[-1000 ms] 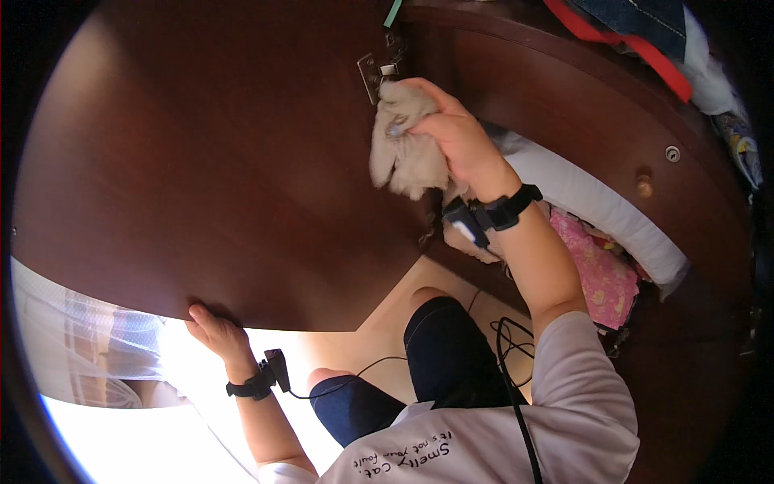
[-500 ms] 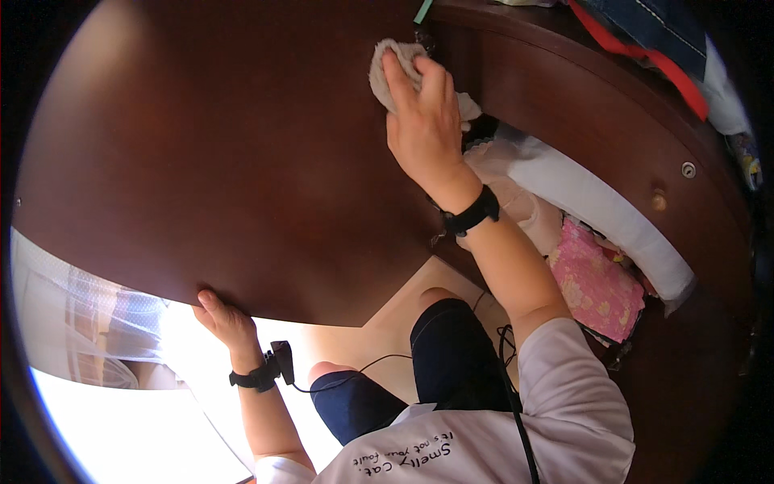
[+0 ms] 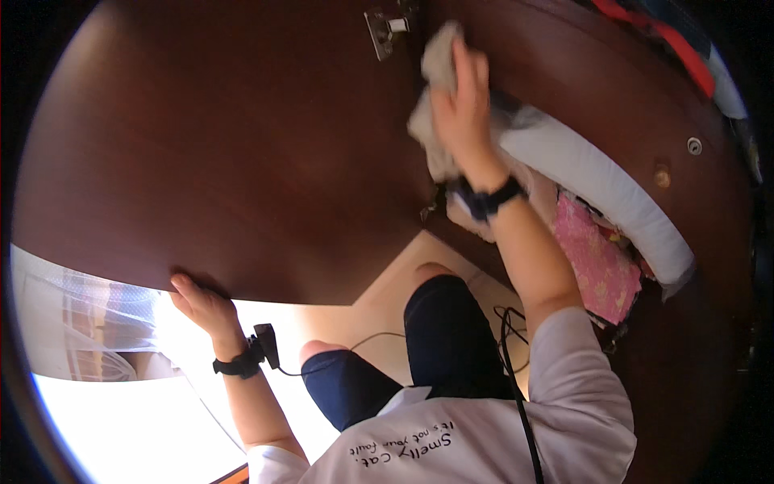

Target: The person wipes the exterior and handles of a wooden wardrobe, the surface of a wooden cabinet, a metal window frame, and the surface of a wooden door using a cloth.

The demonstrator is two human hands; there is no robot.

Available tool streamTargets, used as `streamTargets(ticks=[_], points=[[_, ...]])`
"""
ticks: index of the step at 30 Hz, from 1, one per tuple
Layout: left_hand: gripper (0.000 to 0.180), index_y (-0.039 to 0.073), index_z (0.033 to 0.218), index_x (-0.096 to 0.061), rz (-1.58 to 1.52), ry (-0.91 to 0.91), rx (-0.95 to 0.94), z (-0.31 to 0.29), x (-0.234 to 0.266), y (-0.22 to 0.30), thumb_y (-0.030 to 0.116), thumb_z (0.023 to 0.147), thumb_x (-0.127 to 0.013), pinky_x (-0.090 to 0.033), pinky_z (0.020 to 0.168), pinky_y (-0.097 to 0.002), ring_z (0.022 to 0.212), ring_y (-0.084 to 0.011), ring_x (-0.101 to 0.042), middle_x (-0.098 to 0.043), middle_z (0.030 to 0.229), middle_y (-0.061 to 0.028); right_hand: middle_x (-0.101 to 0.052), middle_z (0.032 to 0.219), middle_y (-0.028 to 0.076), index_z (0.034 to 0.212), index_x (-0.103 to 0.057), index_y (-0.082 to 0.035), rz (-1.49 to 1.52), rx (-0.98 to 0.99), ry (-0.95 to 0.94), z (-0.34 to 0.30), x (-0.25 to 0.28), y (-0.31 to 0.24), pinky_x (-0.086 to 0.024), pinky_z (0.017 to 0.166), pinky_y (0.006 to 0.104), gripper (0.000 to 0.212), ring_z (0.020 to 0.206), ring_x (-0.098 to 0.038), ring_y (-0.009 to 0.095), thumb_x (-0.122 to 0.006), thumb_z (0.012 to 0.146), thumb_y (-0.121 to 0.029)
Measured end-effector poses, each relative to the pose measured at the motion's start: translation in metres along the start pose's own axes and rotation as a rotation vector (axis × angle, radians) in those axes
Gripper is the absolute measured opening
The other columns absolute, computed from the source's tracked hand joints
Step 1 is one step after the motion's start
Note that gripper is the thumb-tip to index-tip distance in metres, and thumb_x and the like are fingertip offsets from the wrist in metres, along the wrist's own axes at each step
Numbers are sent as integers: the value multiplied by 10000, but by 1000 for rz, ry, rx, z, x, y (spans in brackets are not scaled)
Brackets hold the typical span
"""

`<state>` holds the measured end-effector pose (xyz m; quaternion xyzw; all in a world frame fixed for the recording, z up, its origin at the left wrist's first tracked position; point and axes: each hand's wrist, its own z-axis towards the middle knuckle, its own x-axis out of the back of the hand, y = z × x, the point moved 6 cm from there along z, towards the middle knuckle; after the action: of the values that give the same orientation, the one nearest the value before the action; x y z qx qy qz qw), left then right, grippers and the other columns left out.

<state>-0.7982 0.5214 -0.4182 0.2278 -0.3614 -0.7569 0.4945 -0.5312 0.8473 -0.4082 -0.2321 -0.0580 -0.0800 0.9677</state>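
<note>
Left hand (image 3: 201, 305): grips the lower edge of the open door (image 3: 201, 161). Fingers curl together over the edge, tips hidden behind the panel; thumb side faces the camera. Black wrist strap (image 3: 239, 367) with a small black device and a thin cable running right across the floor (image 3: 379, 310).

Door: dark brown wood, fills the upper left of the view, inner face toward the camera. Metal hinge (image 3: 385, 31) sits at its top right corner, just left of the cloth.

Cloth (image 3: 431, 121): pale beige, crumpled, pressed against the dark wood at the hinge side of the door. 1 lobe sticks up above the fingertips beside the hinge; the larger bunch hangs below and left of the palm, down to about wrist level.

Right hand (image 3: 463, 117): back of hand toward the camera, laid flat over the cloth. Fingers (image 3: 463, 68) extended upward and close together, pushing the cloth onto the wood rather than pinching it; the cloth lies under the fingers and palm. Cannot tell whether the thumb hooks the cloth. Black band (image 3: 488, 198) on the wrist.

Right of the arm: white rolled bedding (image 3: 597, 185) in the cabinet, pink patterned fabric (image 3: 597, 266) below it. 2 small round fittings on the wood further right, 1 silver (image 3: 694, 146), 1 brown (image 3: 662, 176).
</note>
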Motion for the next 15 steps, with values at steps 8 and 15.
streamTargets(ticks=[8,15], points=[[559,-12,1007,-515,143,113,56,1,5,-1,528,906,-412,-378,669,-266,774,-145,-456,-516,888,-58,-418,1120,226,1283,-365,4,-36,-188,-186,-62,-53,54,-431,856,424,527,990,-476,413,-485,770,-18],[638,-42,1088,-458,292,284,-64,4,6,-3,561,904,-361,-471,757,-412,889,-276,-533,-541,1011,-165,-524,1046,221,1254,-463,-35,11,-673,-679,-273,-15,150,-406,886,398,478,1009,-497,386,-498,777,-45]])
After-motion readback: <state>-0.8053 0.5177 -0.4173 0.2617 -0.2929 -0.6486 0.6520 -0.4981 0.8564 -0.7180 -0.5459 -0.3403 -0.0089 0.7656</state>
